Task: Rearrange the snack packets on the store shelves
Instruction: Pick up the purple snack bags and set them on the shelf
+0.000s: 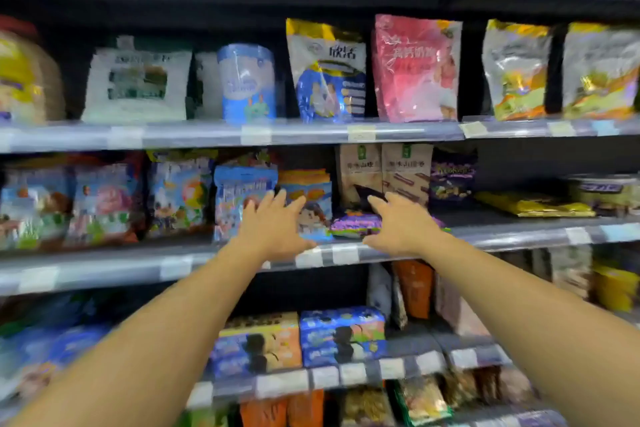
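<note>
You see pale price labels [255,135] in a row ahead, a blue canister [246,81] upright just above them, and a large jar [27,80] (blurred) far left.

blue cartoon packet [239,194]: upright on the middle shelf [519,236], face outward, print blurred.
orange-topped packet [310,185]: upright, just right of the blue cartoon packet, set a little lower.
flat purple packet [353,224]: lying flat at the shelf's front edge, in front of the beige pair.
beige packets [358,170]: two alike, upright side by side, each with a green badge at the top.
dark purple packet [452,177]: upright, just right of the beige pair.
yellow packet [533,206]: lying flat, farther right on the same shelf.
blue-and-white pouch [327,73]: upright, one shelf above.
pink pouch [415,69]: upright beside it.
</note>
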Demonstrator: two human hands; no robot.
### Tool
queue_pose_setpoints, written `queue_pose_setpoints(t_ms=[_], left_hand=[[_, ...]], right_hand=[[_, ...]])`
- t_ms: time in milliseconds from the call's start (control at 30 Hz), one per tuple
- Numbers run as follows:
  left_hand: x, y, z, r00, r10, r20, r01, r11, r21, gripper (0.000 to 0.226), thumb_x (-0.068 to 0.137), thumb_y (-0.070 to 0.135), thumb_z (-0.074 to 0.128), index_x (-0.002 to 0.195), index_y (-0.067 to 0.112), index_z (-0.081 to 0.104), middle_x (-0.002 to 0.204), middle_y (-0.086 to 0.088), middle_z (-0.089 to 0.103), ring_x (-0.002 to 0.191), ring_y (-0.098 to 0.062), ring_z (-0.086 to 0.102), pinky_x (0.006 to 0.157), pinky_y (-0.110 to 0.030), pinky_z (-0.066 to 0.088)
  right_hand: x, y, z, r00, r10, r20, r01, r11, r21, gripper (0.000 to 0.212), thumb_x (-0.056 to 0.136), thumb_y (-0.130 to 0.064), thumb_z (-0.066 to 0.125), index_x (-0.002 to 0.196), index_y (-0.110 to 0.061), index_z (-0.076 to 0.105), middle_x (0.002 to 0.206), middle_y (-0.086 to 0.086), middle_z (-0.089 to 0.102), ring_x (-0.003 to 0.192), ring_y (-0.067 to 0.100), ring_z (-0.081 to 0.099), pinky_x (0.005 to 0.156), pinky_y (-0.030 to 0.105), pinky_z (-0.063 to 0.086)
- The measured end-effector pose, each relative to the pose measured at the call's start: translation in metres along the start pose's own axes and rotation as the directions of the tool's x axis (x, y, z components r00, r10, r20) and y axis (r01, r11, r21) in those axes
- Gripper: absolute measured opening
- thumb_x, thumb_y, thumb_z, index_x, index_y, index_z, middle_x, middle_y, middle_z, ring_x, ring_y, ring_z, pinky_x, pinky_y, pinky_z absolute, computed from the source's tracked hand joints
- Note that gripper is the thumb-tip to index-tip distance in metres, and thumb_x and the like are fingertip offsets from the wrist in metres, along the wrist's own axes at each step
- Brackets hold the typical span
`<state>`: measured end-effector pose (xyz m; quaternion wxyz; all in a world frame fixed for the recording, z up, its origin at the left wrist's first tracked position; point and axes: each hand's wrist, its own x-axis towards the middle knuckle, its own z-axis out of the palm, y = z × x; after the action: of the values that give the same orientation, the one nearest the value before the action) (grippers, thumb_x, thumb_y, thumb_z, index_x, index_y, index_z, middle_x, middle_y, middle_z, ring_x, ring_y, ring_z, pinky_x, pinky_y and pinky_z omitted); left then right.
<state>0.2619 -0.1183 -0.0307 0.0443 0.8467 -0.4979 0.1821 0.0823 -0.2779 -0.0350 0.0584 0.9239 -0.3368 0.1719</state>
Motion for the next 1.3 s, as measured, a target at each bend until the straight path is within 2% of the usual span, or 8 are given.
queue_pose_setpoints(t_ms=[100, 333, 600, 900, 1033, 1167, 1267, 1300], left_hand=[[-0.018, 0.021, 0.007, 0.999, 0.03, 0.024, -0.03, 1.0, -0.009, 0.095, 0.079, 0.073, 0.048, 0.154, 0.034, 0.005, 0.163, -0.006, 0.001, 0.15, -0.029, 0.003, 0.119, -0.054, 0.009], [-0.003, 0.061, -0.008, 0.998, 0.015, 0.055, -0.011, 0.998, -0.067, 0.095, 0.081, 0.071, 0.049, 0.154, 0.032, 0.002, 0.163, -0.004, -0.004, 0.15, -0.026, -0.003, 0.118, -0.055, 0.008], [0.044, 0.118, -0.005, 0.996, -0.051, 0.07, 0.055, 0.996, -0.063, 0.095, 0.079, 0.071, 0.051, 0.154, 0.033, 0.006, 0.163, -0.003, -0.001, 0.15, -0.027, -0.002, 0.116, -0.055, 0.008], [0.087, 0.162, 0.011, 0.967, -0.154, 0.204, 0.175, 0.98, -0.09, 0.09, 0.083, 0.069, 0.049, 0.154, 0.033, 0.008, 0.163, -0.005, 0.001, 0.15, -0.028, -0.002, 0.118, -0.057, 0.008], [0.103, 0.157, 0.019, 0.948, -0.212, 0.238, 0.244, 0.963, -0.114, 0.084, 0.086, 0.066, 0.047, 0.153, 0.026, 0.018, 0.162, -0.005, 0.015, 0.149, -0.027, 0.013, 0.118, -0.05, 0.02], [0.122, 0.15, 0.019, 0.931, -0.267, 0.249, 0.325, 0.918, -0.23, 0.068, 0.093, 0.051, 0.047, 0.15, 0.02, 0.028, 0.154, -0.005, 0.036, 0.135, -0.026, 0.042, 0.11, -0.039, 0.035], [0.139, 0.149, 0.024, 0.913, -0.342, 0.223, 0.397, 0.869, -0.295, 0.055, 0.096, 0.038, 0.047, 0.144, 0.013, 0.04, 0.138, -0.011, 0.054, 0.109, -0.025, 0.058, 0.091, -0.033, 0.044], [0.146, 0.147, 0.028, 0.912, -0.359, 0.199, 0.406, 0.861, -0.307, 0.043, 0.096, 0.035, 0.047, 0.131, 0.01, 0.052, 0.124, -0.012, 0.061, 0.097, -0.025, 0.058, 0.083, -0.033, 0.045]], right_hand=[[-0.021, 0.024, -0.01, 1.0, 0.015, 0.0, -0.015, 0.999, -0.047, 0.094, 0.079, -0.063, 0.056, 0.154, -0.031, 0.01, 0.162, 0.011, 0.011, 0.147, 0.031, 0.017, 0.116, 0.052, 0.017], [-0.03, 0.075, -0.008, 0.997, 0.074, -0.001, -0.074, 0.997, -0.002, 0.091, 0.081, -0.063, 0.055, 0.153, -0.036, 0.006, 0.163, 0.006, 0.002, 0.149, 0.033, 0.006, 0.116, 0.057, 0.011], [-0.007, 0.154, -0.005, 0.996, 0.084, 0.026, -0.086, 0.991, 0.1, 0.088, 0.082, -0.065, 0.053, 0.153, -0.037, 0.009, 0.164, 0.004, 0.004, 0.149, 0.031, 0.009, 0.117, 0.056, 0.015], [0.041, 0.227, 0.014, 0.996, 0.03, 0.087, -0.049, 0.974, 0.222, 0.087, 0.08, -0.07, 0.052, 0.152, -0.038, 0.016, 0.163, 0.003, 0.012, 0.145, 0.032, 0.022, 0.115, 0.055, 0.025], [0.062, 0.235, 0.023, 0.99, 0.025, 0.137, -0.071, 0.936, 0.345, 0.084, 0.079, -0.068, 0.051, 0.15, -0.036, 0.023, 0.158, 0.006, 0.024, 0.137, 0.035, 0.036, 0.108, 0.05, 0.036], [0.089, 0.234, 0.034, 0.987, 0.029, 0.155, -0.108, 0.844, 0.526, 0.083, 0.081, -0.064, 0.056, 0.15, -0.025, 0.03, 0.155, 0.008, 0.035, 0.136, 0.032, 0.04, 0.107, 0.042, 0.039], [0.114, 0.232, 0.044, 0.977, 0.09, 0.194, -0.189, 0.793, 0.58, 0.082, 0.087, -0.061, 0.054, 0.15, -0.015, 0.029, 0.155, 0.008, 0.035, 0.139, 0.031, 0.037, 0.107, 0.037, 0.035], [0.121, 0.231, 0.047, 0.969, 0.122, 0.217, -0.229, 0.775, 0.589, 0.083, 0.088, -0.062, 0.052, 0.15, -0.011, 0.03, 0.155, 0.009, 0.035, 0.137, 0.032, 0.04, 0.105, 0.038, 0.037]])
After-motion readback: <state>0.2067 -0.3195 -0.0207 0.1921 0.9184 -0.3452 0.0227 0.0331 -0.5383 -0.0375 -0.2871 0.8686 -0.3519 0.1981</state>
